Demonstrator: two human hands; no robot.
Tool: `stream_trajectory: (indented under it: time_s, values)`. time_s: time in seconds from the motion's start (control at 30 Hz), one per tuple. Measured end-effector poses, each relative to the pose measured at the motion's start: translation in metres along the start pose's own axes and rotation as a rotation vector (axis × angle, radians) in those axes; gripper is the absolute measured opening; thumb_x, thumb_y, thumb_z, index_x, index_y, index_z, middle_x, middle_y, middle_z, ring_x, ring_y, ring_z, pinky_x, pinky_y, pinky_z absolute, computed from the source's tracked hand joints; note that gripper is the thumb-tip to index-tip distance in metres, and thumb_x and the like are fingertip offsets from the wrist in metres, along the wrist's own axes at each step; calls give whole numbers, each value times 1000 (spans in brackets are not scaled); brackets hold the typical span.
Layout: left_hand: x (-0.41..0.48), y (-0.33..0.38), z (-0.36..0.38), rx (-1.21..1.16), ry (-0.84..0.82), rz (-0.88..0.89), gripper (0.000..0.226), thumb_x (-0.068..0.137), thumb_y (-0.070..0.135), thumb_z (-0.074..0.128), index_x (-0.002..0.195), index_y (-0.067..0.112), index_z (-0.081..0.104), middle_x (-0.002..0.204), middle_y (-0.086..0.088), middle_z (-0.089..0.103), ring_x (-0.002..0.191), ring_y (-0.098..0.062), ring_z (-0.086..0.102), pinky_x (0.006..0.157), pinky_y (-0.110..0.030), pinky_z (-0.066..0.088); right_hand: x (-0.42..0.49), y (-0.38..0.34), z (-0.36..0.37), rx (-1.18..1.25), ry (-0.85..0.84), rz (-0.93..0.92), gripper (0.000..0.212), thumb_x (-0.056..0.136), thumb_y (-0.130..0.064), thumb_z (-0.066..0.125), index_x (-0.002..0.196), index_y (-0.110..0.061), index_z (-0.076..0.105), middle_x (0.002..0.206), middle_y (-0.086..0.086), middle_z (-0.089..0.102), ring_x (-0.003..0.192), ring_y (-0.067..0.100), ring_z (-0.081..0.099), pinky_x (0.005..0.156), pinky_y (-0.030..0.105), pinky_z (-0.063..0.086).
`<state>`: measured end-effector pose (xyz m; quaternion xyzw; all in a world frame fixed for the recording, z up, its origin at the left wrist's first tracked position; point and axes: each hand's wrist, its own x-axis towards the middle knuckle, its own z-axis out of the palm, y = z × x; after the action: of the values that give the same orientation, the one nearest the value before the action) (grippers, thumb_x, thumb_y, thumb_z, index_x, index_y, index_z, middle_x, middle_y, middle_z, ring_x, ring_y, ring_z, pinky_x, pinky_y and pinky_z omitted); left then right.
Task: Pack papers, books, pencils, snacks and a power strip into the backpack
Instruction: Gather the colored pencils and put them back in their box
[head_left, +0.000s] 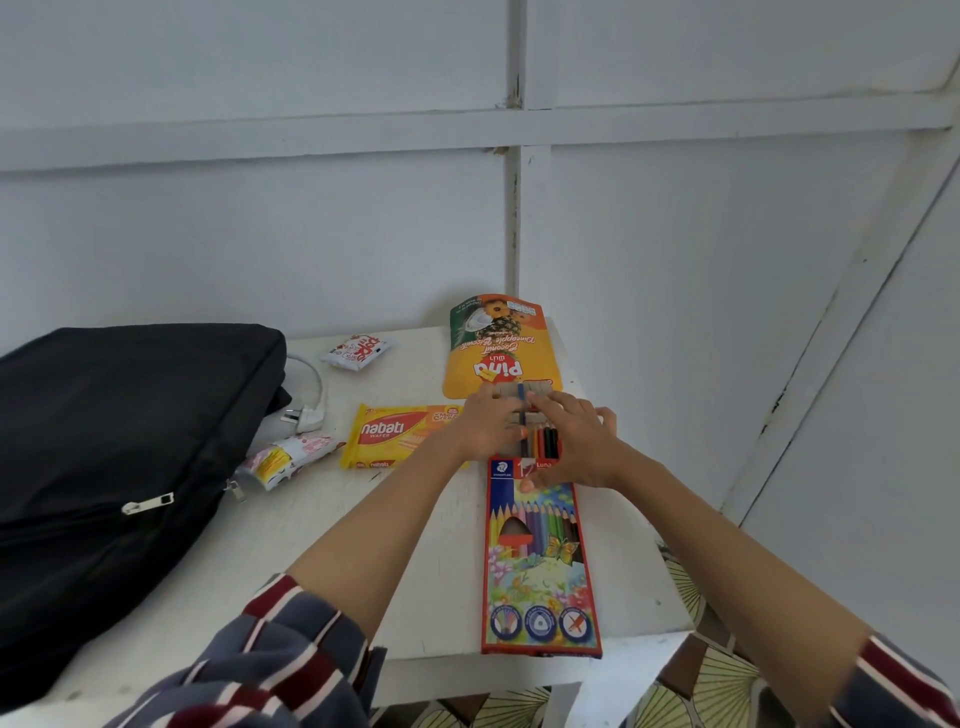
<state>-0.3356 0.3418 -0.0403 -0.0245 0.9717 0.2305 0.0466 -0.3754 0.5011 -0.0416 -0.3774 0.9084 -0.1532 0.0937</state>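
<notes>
1. Pencil box (540, 566) lies lower centre on the table (291, 545), with pencils (546, 441) sticking out.
2. Right hand (576, 441) grips its open end.
3. Left hand (488, 426) touches a blue pencil (521, 400); I cannot tell whether it pinches.
4. Backpack (104, 441) lies at left.

Wafer pack (400, 435): "nabati" (biscuit bag (501, 345): "Pina")
</notes>
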Motion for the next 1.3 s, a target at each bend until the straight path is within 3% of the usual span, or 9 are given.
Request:
stream_trajectory:
  time_s: [0.1, 0.23, 0.33, 0.47, 0.57, 0.77, 0.93, 1.07, 1.3]
  values:
    - [-5, 2, 5, 15, -33, 62, 51, 96, 20, 49, 144, 13, 33, 152, -6, 23, 134, -27, 32, 107, -39, 35, 0, 0, -1, -4, -7, 0, 107, 69, -54, 73, 149, -29, 6, 157, 3, 7, 143, 23, 5, 113, 47, 0]
    - [-14, 7, -1, 87, -49, 171, 31, 96, 18, 49, 122, 4, 60, 130, -13, 55, 116, -26, 52, 92, -40, 44, 1, 0, 0, -6, -19, 9, 108, 68, -56, 72, 149, -28, 7, 157, 3, 7, 143, 23, 6, 113, 49, 0]
    - [-16, 6, -1, -5, 77, 143, 23, 89, 16, 60, 103, 1, 71, 119, -15, 58, 110, -24, 51, 91, -37, 44, 3, 1, 1, -4, -13, 4, 104, 68, -58, 72, 148, -28, 13, 157, 1, 11, 143, 23, 9, 112, 49, 1]
    - [-16, 5, 6, -87, 91, 133, 45, 87, 17, 64, 130, 10, 53, 140, -5, 45, 127, -19, 40, 103, -33, 37, 1, 0, 0, -23, -29, 7, 101, 71, -56, 71, 148, -23, 15, 156, 0, 13, 143, 20, 10, 114, 49, 0]
    - [-17, 2, 13, 9, 5, 191, 41, 94, 16, 52, 135, 13, 50, 142, -6, 47, 127, -22, 43, 103, -40, 38, 0, -1, -1, -11, -28, -6, 97, 70, -56, 71, 147, -22, 22, 154, -2, 22, 142, 18, 15, 113, 49, 1]
    - [-24, 0, 2, -70, 81, 109, 29, 93, 17, 52, 119, 9, 63, 124, -10, 59, 113, -24, 53, 95, -40, 43, 3, -7, -11, -29, -103, -18, 85, 72, -53, 71, 142, -24, 33, 147, -3, 36, 136, 19, 28, 113, 47, 12]
    - [-39, -16, -32, 67, 267, 23, 35, 94, 22, 52, 129, 17, 56, 136, -4, 52, 125, -21, 45, 103, -34, 36, 17, -28, -33, 158, -188, -86, 45, 90, -23, 58, 133, -16, 47, 136, 5, 49, 123, 23, 47, 95, 28, 38]
    - [-62, -43, -63, 220, 321, -93, 36, 93, 28, 53, 128, 23, 55, 137, -1, 51, 125, -21, 44, 103, -35, 36, 39, -62, -40, 57, -98, -94, 44, 94, -28, 52, 136, -13, 45, 144, 5, 42, 133, 23, 37, 106, 33, 30]
    - [-147, -107, -127, 347, 421, -288, 37, 94, 28, 49, 131, 24, 52, 137, -2, 48, 124, -22, 44, 98, -35, 38, 75, -179, -26, -84, -43, -314, 41, 99, -23, 43, 138, -12, 43, 148, 5, 38, 135, 22, 35, 108, 31, 27]
